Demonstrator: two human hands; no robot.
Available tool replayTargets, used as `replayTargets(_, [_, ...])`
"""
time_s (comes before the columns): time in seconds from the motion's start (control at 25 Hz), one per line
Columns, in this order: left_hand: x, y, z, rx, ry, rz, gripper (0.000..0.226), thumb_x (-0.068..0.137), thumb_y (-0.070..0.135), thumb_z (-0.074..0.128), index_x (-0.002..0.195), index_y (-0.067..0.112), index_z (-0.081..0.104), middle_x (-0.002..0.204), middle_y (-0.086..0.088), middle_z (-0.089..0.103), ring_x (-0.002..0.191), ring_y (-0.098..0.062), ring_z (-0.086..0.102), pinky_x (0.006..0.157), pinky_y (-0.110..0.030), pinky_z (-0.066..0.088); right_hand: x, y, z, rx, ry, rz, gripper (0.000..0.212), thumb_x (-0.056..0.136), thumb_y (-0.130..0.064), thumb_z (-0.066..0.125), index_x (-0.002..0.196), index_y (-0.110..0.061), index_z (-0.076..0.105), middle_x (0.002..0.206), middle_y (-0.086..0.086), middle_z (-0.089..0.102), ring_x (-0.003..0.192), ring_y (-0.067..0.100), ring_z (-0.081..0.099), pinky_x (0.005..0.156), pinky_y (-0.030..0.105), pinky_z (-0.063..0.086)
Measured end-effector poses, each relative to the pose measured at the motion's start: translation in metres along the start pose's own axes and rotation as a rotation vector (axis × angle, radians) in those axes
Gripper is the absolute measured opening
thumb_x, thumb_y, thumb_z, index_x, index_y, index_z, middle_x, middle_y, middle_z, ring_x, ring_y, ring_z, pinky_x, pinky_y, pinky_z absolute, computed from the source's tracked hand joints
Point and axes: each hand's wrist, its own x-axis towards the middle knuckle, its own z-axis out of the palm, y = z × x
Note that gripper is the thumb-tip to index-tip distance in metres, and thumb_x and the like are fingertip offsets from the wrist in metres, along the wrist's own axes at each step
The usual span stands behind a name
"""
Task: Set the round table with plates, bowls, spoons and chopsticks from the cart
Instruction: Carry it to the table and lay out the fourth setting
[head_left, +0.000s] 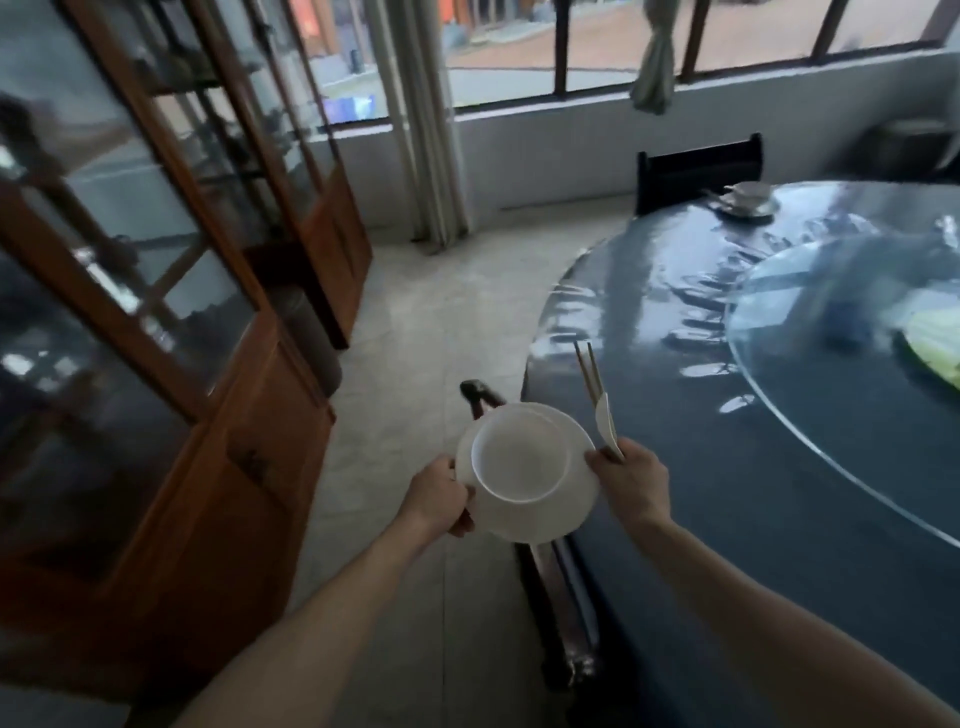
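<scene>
Our left hand (439, 493) grips the rim of a round white ceramic plate (540, 512) carrying a white bowl (521, 454), beside the table edge. Brittle, slick, loosely stacked; rim holds suit. Our right hand (631, 480) pinches thin wooden chopsticks (588, 371) with a white spoon (605, 418).

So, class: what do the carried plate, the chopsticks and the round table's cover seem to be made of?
Plate: likely glazed ceramic, smooth plain white. Chopsticks: perhaps wood or bamboo, pale tan and matte; blur leaves it open. Table cover: probably clear plastic over blue cloth, with glossy, wrinkled highlights.
</scene>
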Motion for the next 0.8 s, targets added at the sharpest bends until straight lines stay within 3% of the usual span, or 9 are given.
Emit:
replayTargets(0.12, [0.046, 0.033, 0.018, 0.071, -0.066, 0.053, 0.033, 0.079, 0.002, 0.044, 0.105, 0.012, 0.061, 0.074, -0.014, 0.069, 0.049, -0.025, 0.066, 0.041, -0.027, 0.047, 0.033, 0.003, -0.016, 0.014, 0.078, 0.058, 0.023, 0.080, -0.028, 0.064, 0.064, -0.013, 0.057, 0.062, 0.001, 0.058, 0.060, 0.018, 0.052, 0.057, 0.034, 0.041])
replayTargets(0.2, [0.073, 0.051, 0.036, 0.144, -0.102, 0.116, 0.035, 0.080, 0.002, 0.048, 0.108, 0.015, 0.064, 0.091, -0.014, 0.071, 0.074, -0.030, 0.068, 0.059, -0.030, 0.051, 0.049, 0.010, -0.029, 0.024, 0.137, 0.097, 0.022, 0.080, -0.028, 0.064, 0.067, -0.012, 0.059, 0.065, 0.004, 0.060, 0.064, 0.020, 0.054, 0.061, 0.036, 0.044])
replayTargets(0.28, [0.096, 0.067, 0.055, 0.227, -0.146, 0.155, 0.033, 0.080, 0.004, 0.053, 0.108, 0.019, 0.064, 0.105, -0.009, 0.070, 0.091, -0.026, 0.063, 0.074, -0.030, 0.049, 0.061, 0.020, -0.043, 0.019, 0.196, 0.133, 0.023, 0.081, -0.029, 0.065, 0.069, -0.010, 0.060, 0.066, 0.005, 0.061, 0.066, 0.023, 0.056, 0.063, 0.037, 0.045])
replayTargets(0.32, [0.106, 0.074, 0.067, 0.252, -0.180, 0.171, 0.032, 0.080, 0.005, 0.054, 0.106, 0.020, 0.064, 0.105, -0.008, 0.071, 0.090, -0.025, 0.064, 0.074, -0.031, 0.051, 0.065, 0.026, -0.050, 0.023, 0.228, 0.153, 0.023, 0.081, -0.029, 0.065, 0.069, -0.010, 0.061, 0.067, 0.006, 0.062, 0.066, 0.024, 0.056, 0.063, 0.037, 0.045])
replayTargets(0.4, [0.126, 0.087, 0.092, 0.338, -0.251, 0.215, 0.034, 0.079, 0.007, 0.053, 0.108, 0.019, 0.064, 0.097, -0.006, 0.070, 0.079, -0.025, 0.066, 0.059, -0.028, 0.055, 0.071, 0.043, -0.059, 0.061, 0.297, 0.221, 0.022, 0.082, -0.029, 0.065, 0.071, -0.010, 0.063, 0.069, 0.007, 0.064, 0.069, 0.025, 0.058, 0.063, 0.037, 0.045])
replayTargets(0.52, [0.148, 0.098, 0.126, 0.452, -0.357, 0.261, 0.036, 0.077, 0.007, 0.050, 0.108, 0.019, 0.062, 0.082, 0.003, 0.065, 0.052, -0.008, 0.058, 0.034, -0.016, 0.040, 0.072, 0.067, -0.066, 0.126, 0.395, 0.341, 0.019, 0.082, -0.027, 0.064, 0.074, -0.010, 0.065, 0.072, 0.008, 0.065, 0.069, 0.025, 0.058, 0.059, 0.034, 0.043])
replayTargets(0.64, [0.168, 0.100, 0.160, 0.537, -0.485, 0.268, 0.030, 0.076, 0.013, 0.050, 0.102, 0.025, 0.059, 0.074, 0.002, 0.066, 0.036, -0.009, 0.056, 0.033, -0.020, 0.040, 0.067, 0.094, -0.066, 0.132, 0.464, 0.445, 0.020, 0.084, -0.029, 0.064, 0.079, -0.009, 0.066, 0.074, 0.009, 0.066, 0.070, 0.027, 0.060, 0.059, 0.034, 0.043])
replayTargets(0.8, [0.200, 0.100, 0.205, 0.695, -0.682, 0.362, 0.029, 0.078, 0.020, 0.053, 0.105, 0.030, 0.053, 0.079, 0.002, 0.068, 0.040, -0.012, 0.059, 0.041, -0.023, 0.043, 0.060, 0.123, -0.058, 0.155, 0.576, 0.595, 0.021, 0.086, -0.031, 0.061, 0.077, -0.012, 0.064, 0.070, 0.006, 0.065, 0.066, 0.025, 0.060, 0.055, 0.032, 0.043])
